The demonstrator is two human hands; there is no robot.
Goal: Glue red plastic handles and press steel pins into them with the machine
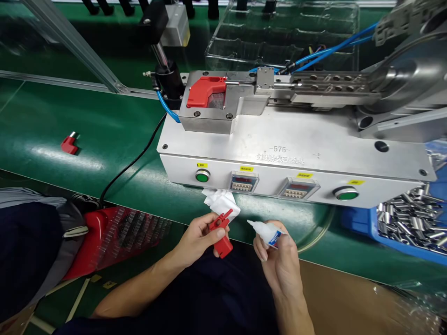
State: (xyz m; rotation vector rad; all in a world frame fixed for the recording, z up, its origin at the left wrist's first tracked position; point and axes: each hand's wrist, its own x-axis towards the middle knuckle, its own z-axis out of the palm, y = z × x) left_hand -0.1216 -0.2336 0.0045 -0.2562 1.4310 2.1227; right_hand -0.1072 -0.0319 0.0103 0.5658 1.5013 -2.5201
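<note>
- Bottle (267, 232), white with a blue label, is gripped in your right hand (283, 258), its nozzle tip near the red part (224, 246) but not touching it.
- Red part is pinched between the thumb and fingers of your left hand (202, 234), at the near edge of the green bench (38, 121).
- White tissue (220, 202) lies just beyond that hand, before the metal fixture (300, 132), which cradles another red piece (202, 93).
- Blue bin (356, 223) of metal cylinders (412, 216) stands to your right.

From my head, one camera looks forward and down at the machine (254, 132), close enough to catch my left hand (204, 235) and right hand (281, 256) just in front of it.
</note>
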